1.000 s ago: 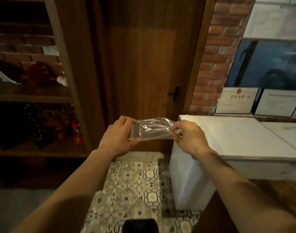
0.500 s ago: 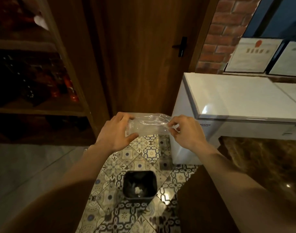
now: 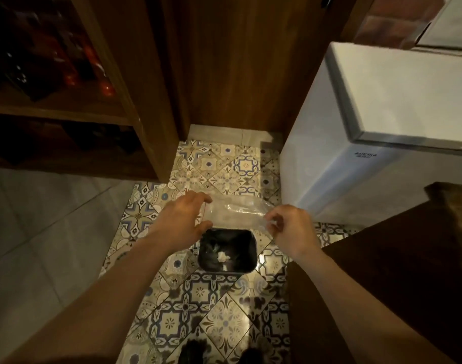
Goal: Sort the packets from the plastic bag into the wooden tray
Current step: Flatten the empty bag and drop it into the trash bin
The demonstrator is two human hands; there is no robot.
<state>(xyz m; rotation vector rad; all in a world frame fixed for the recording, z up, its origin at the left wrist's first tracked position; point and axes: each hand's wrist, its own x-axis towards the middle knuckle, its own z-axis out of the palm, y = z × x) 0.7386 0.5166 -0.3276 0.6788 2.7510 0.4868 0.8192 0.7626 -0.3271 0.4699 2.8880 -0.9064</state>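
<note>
An empty-looking clear plastic bag (image 3: 236, 212) is stretched between my two hands, just above the far rim of a small black bin (image 3: 252, 249) on the floor. My left hand (image 3: 181, 219) holds the bag's left end, fingers over the top edge and thumb under it. My right hand (image 3: 290, 229) pinches the bag's right end between thumb and fingertips. No packets and no wooden tray are in view.
The bin holds crumpled white scraps. It stands on patterned floor tiles (image 3: 219, 306). A white chest freezer (image 3: 382, 122) is at the right, a dark wooden shelf unit (image 3: 98, 106) at the left, a wooden door (image 3: 250, 61) ahead, and a dark counter corner (image 3: 382, 271) at lower right.
My view has tilted down from the door to the floor, bringing the bin fully into sight. Both hands have kept hold of the bag and now hang just over the bin.
</note>
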